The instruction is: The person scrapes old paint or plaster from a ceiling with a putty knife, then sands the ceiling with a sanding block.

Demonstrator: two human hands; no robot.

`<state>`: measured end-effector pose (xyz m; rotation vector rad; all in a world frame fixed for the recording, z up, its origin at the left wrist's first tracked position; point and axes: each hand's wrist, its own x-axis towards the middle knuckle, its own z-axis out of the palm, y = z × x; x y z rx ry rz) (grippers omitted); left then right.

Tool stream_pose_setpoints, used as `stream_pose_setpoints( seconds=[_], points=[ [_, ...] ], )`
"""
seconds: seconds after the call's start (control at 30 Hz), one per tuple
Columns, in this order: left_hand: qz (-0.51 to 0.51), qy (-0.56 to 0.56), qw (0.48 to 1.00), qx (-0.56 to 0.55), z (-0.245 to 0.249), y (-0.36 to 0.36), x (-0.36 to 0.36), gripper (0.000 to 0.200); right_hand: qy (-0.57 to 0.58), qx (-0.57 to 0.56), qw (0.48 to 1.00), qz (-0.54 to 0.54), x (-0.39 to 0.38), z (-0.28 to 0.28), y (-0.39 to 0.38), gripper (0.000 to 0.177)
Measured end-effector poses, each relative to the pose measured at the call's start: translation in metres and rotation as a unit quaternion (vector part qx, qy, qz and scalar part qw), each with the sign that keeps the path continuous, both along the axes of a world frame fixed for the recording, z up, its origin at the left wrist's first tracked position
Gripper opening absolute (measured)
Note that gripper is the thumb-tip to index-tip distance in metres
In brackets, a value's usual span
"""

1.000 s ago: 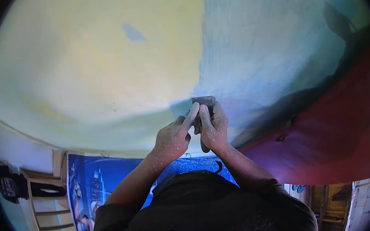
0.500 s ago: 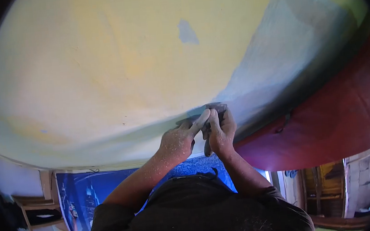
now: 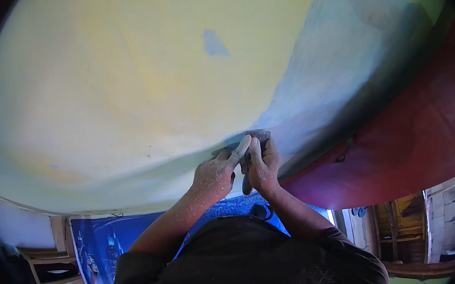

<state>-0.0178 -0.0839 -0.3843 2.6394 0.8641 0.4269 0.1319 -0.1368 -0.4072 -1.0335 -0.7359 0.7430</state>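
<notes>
My raised hands meet against a pale yellow painted surface [image 3: 140, 84]. Between them is a small dark grey piece that looks like folded sandpaper [image 3: 261, 134], its upper edge against the surface. My right hand [image 3: 264, 170] has its fingers closed round this piece from below. The dusty thumb of my left hand [image 3: 214, 175] reaches across to the near side of the sandpaper; its other fingers are bent and partly hidden behind. Pale dust coats both hands and forearms. A blue-grey coated band [image 3: 334, 60] runs up from the sandpaper to the upper right.
Red sheeting [image 3: 392, 142] hangs at the right beside a dark edge. A small grey patch [image 3: 214, 43] marks the yellow area. Lower left are a blue printed banner [image 3: 114, 246] and wooden shelving [image 3: 60, 278]; a wooden-framed opening [image 3: 403, 234] is lower right.
Both hands and the sandpaper have shifted slightly left in view, still together. The painted surface has also slid a little left, as the view has turned.
</notes>
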Motion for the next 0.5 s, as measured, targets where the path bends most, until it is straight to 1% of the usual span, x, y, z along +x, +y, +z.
stream_pose_setpoints(
  seconds=[0.07,0.17,0.23,0.37,0.4,0.5],
  points=[
    [0.006,0.010,1.000,0.000,0.001,0.000,0.003,0.107,-0.009,0.010,1.000,-0.005,0.002,-0.005,0.003,0.022],
    [0.007,-0.003,1.000,0.014,0.010,-0.003,0.004,0.107,0.013,0.013,0.999,0.031,0.008,0.007,-0.001,0.022],
    [0.004,-0.017,1.000,0.017,0.012,-0.002,0.006,0.107,0.008,0.015,0.999,0.032,0.007,0.009,-0.001,0.021],
    [0.018,-0.002,1.000,-0.002,0.008,-0.002,0.007,0.106,0.002,0.018,1.000,0.025,0.005,0.000,0.002,0.020],
    [0.021,0.001,1.000,0.000,0.009,-0.002,0.008,0.106,0.018,0.020,0.999,0.042,0.006,0.001,0.002,0.021],
    [0.018,-0.013,1.000,0.011,0.014,-0.005,0.007,0.107,0.013,0.037,0.998,0.040,0.006,0.011,0.002,0.022]
  ],
)
